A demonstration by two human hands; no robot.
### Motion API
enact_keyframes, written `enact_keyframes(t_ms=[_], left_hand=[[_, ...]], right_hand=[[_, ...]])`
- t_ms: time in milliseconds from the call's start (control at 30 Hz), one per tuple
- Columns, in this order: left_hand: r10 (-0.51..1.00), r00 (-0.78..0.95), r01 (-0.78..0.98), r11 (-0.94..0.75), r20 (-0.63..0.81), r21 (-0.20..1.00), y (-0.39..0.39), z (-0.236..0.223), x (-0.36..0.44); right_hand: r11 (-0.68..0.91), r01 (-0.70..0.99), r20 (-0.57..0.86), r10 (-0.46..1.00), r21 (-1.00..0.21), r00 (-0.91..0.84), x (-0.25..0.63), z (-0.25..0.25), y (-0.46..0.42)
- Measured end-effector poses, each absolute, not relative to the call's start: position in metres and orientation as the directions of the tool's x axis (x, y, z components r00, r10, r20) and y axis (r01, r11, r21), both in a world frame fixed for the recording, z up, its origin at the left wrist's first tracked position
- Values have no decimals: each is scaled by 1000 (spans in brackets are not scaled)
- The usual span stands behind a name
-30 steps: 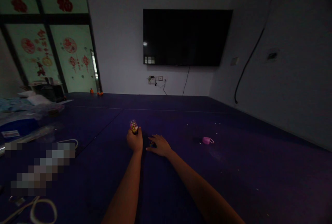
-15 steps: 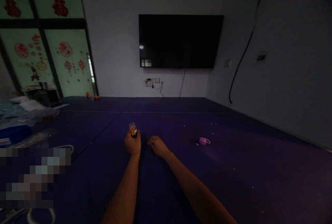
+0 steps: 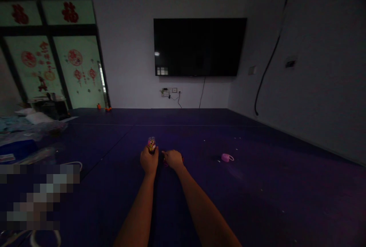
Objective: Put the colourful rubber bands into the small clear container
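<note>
In the head view my left hand [image 3: 149, 162] is wrapped round a small clear jar [image 3: 151, 144] with yellow, pink and dark bits inside. The jar's top end points away from me; its lower part is hidden by my fingers. Just to the right, my right hand [image 3: 173, 159] is low over the purple surface, its fingers curled. Small pink and red bits [image 3: 166, 165] show at its edges, too dim and small to name. Further right lies a pink lid with a loop [image 3: 225, 157].
The broad purple surface [image 3: 200, 201] carries scattered white specks. Plastic bags [image 3: 42, 130] and a blue container [image 3: 18, 149] lie at the left. Small orange objects [image 3: 108, 108] sit at the far edge. A television [image 3: 200, 46] hangs on the wall behind.
My right hand has turned further over, and pink and red bits now show around it. My left hand and the jar have shifted slightly right. The camera view has moved a little.
</note>
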State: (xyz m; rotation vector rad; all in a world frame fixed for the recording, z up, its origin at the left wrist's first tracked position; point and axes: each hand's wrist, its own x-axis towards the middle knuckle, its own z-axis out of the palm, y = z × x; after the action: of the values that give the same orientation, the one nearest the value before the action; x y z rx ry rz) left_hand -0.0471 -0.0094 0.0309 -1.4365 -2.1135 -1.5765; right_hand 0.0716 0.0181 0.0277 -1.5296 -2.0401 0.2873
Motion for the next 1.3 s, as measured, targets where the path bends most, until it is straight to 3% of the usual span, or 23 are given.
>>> enact_keyframes(t_ms=[200, 333, 433, 600, 767, 1300], left_hand=[[639, -454, 789, -34, 620, 614, -8, 31, -46], [688, -332, 858, -64, 645, 509, -11, 35, -44], [724, -220, 894, -119, 653, 433, -14, 38, -42], [787, -60, 899, -225, 614, 376, -18, 41, -38], [834, 18, 901, -253, 552, 353, -19, 41, -36], [847, 14, 936, -198, 532, 290, -18, 36, -36]], right_hand=[[276, 608, 373, 927, -744, 35, 81, 25, 28], [288, 307, 362, 906, -907, 220, 86, 26, 36], [291, 32, 287, 910, -956, 299, 84, 27, 41], [280, -338, 186, 940, -898, 284, 85, 29, 43], [253, -546, 150, 962, -798, 227, 97, 27, 44], [260, -733, 152, 965, -629, 212, 104, 23, 46]])
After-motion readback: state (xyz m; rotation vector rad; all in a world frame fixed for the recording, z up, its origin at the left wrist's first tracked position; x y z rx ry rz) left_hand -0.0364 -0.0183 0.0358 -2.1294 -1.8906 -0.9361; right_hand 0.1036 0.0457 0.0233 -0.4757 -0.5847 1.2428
